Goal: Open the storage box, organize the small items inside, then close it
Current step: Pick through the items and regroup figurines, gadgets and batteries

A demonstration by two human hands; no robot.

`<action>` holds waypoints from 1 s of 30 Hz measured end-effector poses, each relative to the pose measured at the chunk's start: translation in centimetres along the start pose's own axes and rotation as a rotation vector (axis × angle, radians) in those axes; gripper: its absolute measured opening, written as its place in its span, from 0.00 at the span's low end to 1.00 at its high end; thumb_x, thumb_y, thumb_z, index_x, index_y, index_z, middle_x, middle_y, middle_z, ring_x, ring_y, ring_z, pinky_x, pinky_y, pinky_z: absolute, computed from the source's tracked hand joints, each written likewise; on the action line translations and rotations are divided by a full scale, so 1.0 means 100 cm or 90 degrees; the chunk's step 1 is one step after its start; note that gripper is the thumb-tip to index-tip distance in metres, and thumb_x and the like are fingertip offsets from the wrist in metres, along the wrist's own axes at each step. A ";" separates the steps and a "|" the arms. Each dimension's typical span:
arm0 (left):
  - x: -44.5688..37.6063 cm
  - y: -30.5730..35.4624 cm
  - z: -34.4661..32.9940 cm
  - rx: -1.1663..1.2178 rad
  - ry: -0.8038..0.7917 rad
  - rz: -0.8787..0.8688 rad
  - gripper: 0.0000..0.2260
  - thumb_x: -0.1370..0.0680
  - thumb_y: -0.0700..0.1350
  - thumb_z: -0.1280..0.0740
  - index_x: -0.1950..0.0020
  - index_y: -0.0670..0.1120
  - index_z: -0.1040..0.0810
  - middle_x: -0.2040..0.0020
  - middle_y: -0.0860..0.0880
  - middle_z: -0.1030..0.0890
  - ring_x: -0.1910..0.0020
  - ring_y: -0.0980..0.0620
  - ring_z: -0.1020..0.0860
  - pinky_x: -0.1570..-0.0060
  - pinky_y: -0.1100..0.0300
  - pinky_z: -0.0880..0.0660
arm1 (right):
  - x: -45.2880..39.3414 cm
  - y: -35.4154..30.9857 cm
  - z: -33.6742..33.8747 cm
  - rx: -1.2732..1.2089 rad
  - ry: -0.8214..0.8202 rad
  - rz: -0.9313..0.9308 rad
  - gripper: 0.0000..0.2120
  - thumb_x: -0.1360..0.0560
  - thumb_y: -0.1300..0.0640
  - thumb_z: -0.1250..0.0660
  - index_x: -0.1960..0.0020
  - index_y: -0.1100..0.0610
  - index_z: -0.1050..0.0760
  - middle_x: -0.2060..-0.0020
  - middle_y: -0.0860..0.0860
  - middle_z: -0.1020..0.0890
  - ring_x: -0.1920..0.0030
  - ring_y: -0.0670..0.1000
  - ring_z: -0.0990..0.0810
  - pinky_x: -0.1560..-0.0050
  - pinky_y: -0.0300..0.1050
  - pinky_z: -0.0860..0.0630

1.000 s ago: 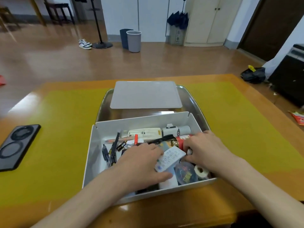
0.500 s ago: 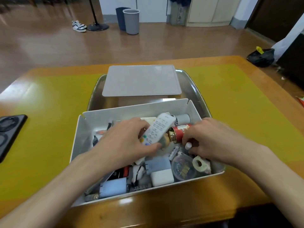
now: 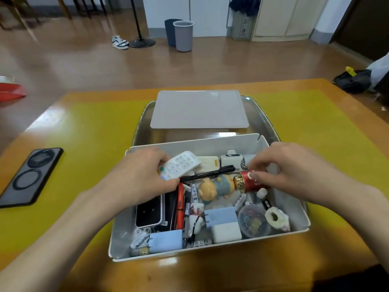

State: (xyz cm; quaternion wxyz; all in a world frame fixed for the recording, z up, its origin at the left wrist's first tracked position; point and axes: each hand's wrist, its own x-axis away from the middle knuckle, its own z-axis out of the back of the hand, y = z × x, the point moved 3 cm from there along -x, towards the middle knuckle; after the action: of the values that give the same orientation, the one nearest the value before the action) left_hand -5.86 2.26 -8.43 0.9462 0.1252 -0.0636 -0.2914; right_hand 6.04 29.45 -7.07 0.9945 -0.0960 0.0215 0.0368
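The fingers (image 3: 166,159) of the left hand (image 3: 139,175) are clamped on a white rectangular remote control with rows of small buttons (image 3: 180,165), thumb below and fingertips over its near-left end, holding it tilted above the clutter. Well out at nine o'clock, a black phone with two ring-shaped camera marks (image 3: 31,175) lies flat on the yellow mat of the desk (image 3: 84,144).

The open white rectangular storage box (image 3: 210,142) sits at the centre of the desk, its far end resting in a shiny metal tray (image 3: 145,125). At twelve o'clock the flat grey lid (image 3: 199,109) lies on that tray, apart from the box. Inside the box, at seven o'clock, a white-edged device with a black face (image 3: 149,213) lies beside an orange pen (image 3: 180,205). A long black pen (image 3: 208,174) crosses the middle, just beside a small bear-like figurine in blue clothing (image 3: 216,187). Near six o'clock lie two pale blue plug adapters (image 3: 221,216) and a white square charger (image 3: 226,232). At five o'clock sits a clear round container of coloured clips (image 3: 253,222), next to a white ring-shaped roll (image 3: 274,218).

The right hand (image 3: 294,171) reaches in at three o'clock, its fingers (image 3: 255,177) closed on a red cylinder with a gold band (image 3: 246,183).
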 end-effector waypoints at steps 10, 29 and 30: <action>0.023 0.005 -0.018 -0.081 -0.062 -0.079 0.20 0.33 0.62 0.35 0.42 0.60 0.28 0.52 0.61 0.26 0.51 0.56 0.24 0.63 0.59 0.27 | -0.056 -0.005 -0.018 0.086 0.015 0.016 0.07 0.24 0.50 0.33 0.47 0.47 0.22 0.50 0.42 0.19 0.47 0.47 0.26 0.54 0.55 0.21; 0.016 0.027 -0.011 -0.057 0.059 -0.139 0.22 0.25 0.68 0.47 0.39 0.60 0.26 0.49 0.63 0.27 0.51 0.61 0.27 0.62 0.64 0.29 | -0.055 0.001 -0.032 0.175 -0.036 0.009 0.10 0.27 0.54 0.30 0.46 0.49 0.24 0.53 0.47 0.18 0.49 0.53 0.21 0.52 0.53 0.22; 0.012 0.029 -0.011 -0.043 0.070 -0.142 0.19 0.23 0.66 0.44 0.40 0.59 0.25 0.49 0.63 0.27 0.50 0.61 0.27 0.61 0.62 0.27 | -0.056 0.000 -0.032 0.168 -0.037 0.008 0.12 0.28 0.55 0.29 0.45 0.48 0.24 0.52 0.46 0.18 0.48 0.53 0.21 0.52 0.53 0.22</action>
State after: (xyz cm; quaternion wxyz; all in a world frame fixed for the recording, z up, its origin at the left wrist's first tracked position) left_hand -3.09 4.09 -8.67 0.9137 0.1152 0.0125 -0.3896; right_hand 0.38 28.46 -9.96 0.9984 0.0368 -0.0018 0.0428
